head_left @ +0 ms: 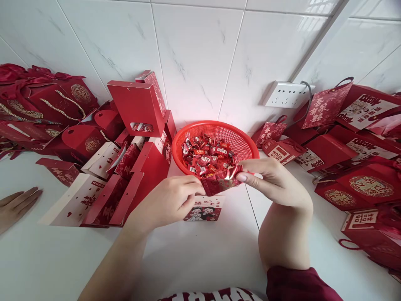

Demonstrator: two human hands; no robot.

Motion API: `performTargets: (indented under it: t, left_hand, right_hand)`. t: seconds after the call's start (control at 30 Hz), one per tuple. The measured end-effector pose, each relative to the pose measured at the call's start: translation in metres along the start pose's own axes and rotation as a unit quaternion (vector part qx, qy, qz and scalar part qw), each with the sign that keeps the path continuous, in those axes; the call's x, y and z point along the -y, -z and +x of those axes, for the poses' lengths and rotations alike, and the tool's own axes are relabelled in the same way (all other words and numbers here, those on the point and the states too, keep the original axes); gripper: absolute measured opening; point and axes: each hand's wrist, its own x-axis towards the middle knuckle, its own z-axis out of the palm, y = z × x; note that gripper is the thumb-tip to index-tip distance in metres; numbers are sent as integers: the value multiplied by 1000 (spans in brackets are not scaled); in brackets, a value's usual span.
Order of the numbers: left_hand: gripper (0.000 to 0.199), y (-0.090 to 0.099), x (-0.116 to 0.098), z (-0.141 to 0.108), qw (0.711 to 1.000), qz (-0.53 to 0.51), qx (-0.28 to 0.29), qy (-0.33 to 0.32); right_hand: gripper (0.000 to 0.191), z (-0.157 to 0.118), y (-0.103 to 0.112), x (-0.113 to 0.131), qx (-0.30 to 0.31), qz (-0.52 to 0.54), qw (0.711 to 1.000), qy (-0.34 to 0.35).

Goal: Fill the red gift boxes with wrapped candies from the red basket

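Note:
A shiny dark-red foil packet [222, 180] is stretched between my hands, just above the near rim of a red plastic basket [247, 144]. My left hand [171, 198] has its fingers curled and closed at the packet's left end. With thumb and fingers, my right hand [274, 182] pinches its right end. Many small wrapped candies [208, 154] lie in the basket. Under the packet, a small card or box [204, 212] printed with a cartoon couple lies on the white table; its far part is partly covered.
Red and white boxes [142, 177] stand close left of the basket, with red gift boxes [81, 140] behind them. More red gift boxes [369, 184] are piled at the right. A power strip [286, 94] hangs on the tiled wall. Another person's hand [19, 207] rests at far left.

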Motion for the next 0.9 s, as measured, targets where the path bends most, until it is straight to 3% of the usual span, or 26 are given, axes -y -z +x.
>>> performTargets:
  t: [0.13, 0.27, 0.43, 0.57, 0.67, 0.8, 0.9]
  left_hand:
    - [26, -1, 0, 1, 998, -6, -13, 61]
    - [25, -1, -2, 1, 994, -49, 24, 90]
    - [45, 3, -4, 1, 983, -86, 47, 153]
    - [43, 6, -5, 0, 980, -95, 60, 164]
    - [35, 6, -6, -2, 978, -101, 55, 176]
    - [22, 3, -7, -2, 980, -110, 51, 156]
    - [17, 0, -8, -1, 986, -100, 63, 117]
  right_hand:
    - [21, -9, 5, 0, -35, -28, 998, -31]
    - [9, -11, 3, 1, -69, -17, 997, -32]
    - [10, 1, -11, 4, -33, -54, 998, -10]
    - [14, 8, -18, 6, 14, -83, 996, -24]
    - [16, 6, -14, 4, -9, -106, 993, -51]
    - [22, 13, 0, -18, -34, -106, 988, -103]
    - [24, 38, 11, -51, 23, -97, 984, -148]
